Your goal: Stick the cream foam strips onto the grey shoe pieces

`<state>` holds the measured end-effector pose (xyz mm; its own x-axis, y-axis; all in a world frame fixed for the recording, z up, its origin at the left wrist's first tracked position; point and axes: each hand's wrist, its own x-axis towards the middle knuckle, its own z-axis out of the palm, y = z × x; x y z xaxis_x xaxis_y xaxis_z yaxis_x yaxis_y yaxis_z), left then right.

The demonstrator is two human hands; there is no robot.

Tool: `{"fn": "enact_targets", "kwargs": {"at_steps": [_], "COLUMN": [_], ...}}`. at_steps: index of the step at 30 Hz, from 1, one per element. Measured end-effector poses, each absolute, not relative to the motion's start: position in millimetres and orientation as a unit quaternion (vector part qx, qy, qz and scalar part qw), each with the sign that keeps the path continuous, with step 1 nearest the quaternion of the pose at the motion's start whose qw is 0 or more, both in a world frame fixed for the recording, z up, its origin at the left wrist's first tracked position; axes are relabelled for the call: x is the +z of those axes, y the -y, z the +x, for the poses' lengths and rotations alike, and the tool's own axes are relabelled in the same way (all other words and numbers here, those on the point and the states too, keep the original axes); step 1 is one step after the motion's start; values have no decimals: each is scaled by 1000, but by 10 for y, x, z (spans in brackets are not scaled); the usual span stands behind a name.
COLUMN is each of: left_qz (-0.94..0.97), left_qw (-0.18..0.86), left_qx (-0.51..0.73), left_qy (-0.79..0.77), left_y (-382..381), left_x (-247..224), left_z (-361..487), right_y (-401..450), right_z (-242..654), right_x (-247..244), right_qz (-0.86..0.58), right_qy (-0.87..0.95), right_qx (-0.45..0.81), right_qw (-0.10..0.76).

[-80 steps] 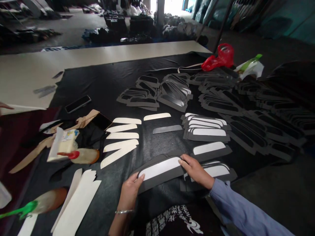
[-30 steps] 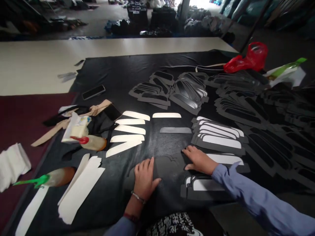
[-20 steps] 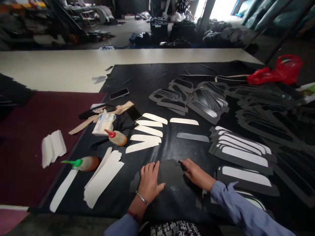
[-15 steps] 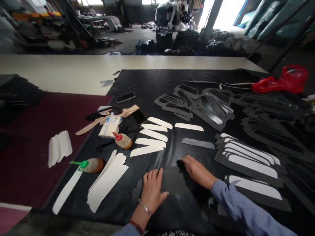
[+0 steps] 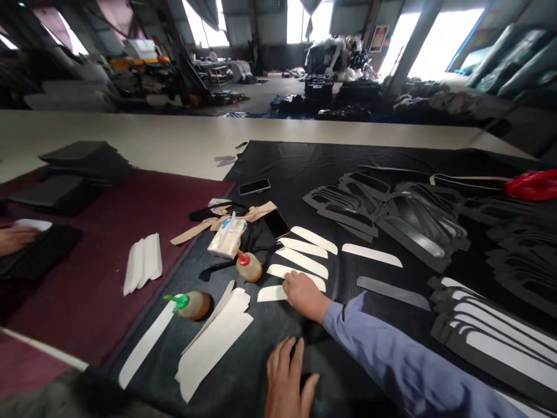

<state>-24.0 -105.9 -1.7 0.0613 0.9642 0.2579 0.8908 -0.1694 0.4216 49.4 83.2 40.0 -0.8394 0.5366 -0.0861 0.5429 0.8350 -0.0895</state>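
Observation:
My right hand (image 5: 306, 296) reaches over the row of cream strips (image 5: 302, 262), its fingers pinched at the nearest strips. Whether a strip is between the fingertips is hidden. Flat on the dark material near the bottom edge lies my left hand (image 5: 289, 377), fingers spread, holding nothing. A red-capped bottle (image 5: 249, 267) stands left of the strips. Farther left, a green-capped bottle (image 5: 192, 305) lies close to a fan of white pieces (image 5: 215, 345). One cream strip (image 5: 372, 254) and a grey strip (image 5: 393, 291) lie to the right.
Black frame pieces with white insets (image 5: 505, 342) are stacked at right, with more black cut-outs (image 5: 343, 203) behind. A phone (image 5: 255, 186) and a tissue pack (image 5: 227, 237) lie left of centre. Another person's hand (image 5: 17, 239) is at the far left. A red bag (image 5: 533, 186) sits at right.
My right hand has moved forward and left from the dark piece onto the cream strips. The view has tilted up and turned left. Another person's hand has come into view.

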Motion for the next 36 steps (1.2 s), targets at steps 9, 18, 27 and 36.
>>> {"fn": "enact_targets", "kwargs": {"at_steps": [9, 18, 27, 36], "left_qz": [692, 728, 744, 679], "left_qw": [79, 157, 191, 209], "left_qx": [319, 210, 169, 242], "left_qy": [-643, -634, -618, -660], "left_y": [970, 212, 71, -62], "left_x": [175, 203, 95, 284], "left_z": [-373, -269, -202, -227], "right_y": [-599, -677, -442, -159], "right_z": [903, 1287, 1622, 1759], "right_x": [684, 461, 655, 925], "right_qz": [326, 517, 548, 493], "right_qy": [-934, -686, -417, -194], "right_qx": [-116, -379, -493, -618], "right_qw": [-89, -345, -531, -581]}}
